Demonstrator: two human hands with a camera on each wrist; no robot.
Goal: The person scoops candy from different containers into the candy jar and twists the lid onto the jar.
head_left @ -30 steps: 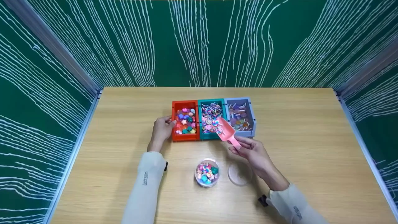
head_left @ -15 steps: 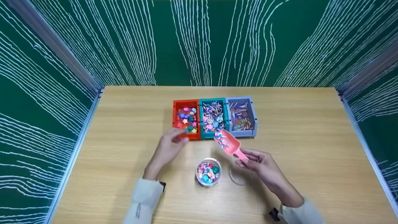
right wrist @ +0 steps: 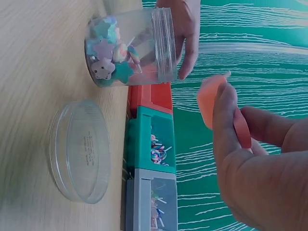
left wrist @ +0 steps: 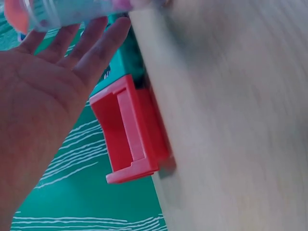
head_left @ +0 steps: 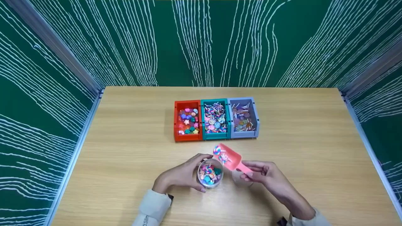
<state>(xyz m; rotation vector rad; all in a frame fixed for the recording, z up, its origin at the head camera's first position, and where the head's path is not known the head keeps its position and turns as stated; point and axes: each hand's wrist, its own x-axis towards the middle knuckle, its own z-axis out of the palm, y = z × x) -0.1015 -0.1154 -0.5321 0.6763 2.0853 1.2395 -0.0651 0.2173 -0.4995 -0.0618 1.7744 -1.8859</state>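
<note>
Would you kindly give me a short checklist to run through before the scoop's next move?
1. Scoop loaded: ok, swirled pieces are in it.
2. Scoop held: ok, the right hand grips its handle.
3. Jar uncovered: ok, the lid lies apart from it.
4. Room inside: ok, space shows above the contents.
5. Scoop squarely over the jar: not ok, mostly right of it in the head view.
6. Left hand steadying the jar: cannot tell, firm contact is unclear.

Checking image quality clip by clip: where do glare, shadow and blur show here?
Head view: soft shadows beside the sleeves, a pale sheen on the tabletop low in the picture; left wrist view: tabletop grain smeared, jar blurred at the top edge; right wrist view: jar clearer, but lettering on the lid too soft to read.
</note>
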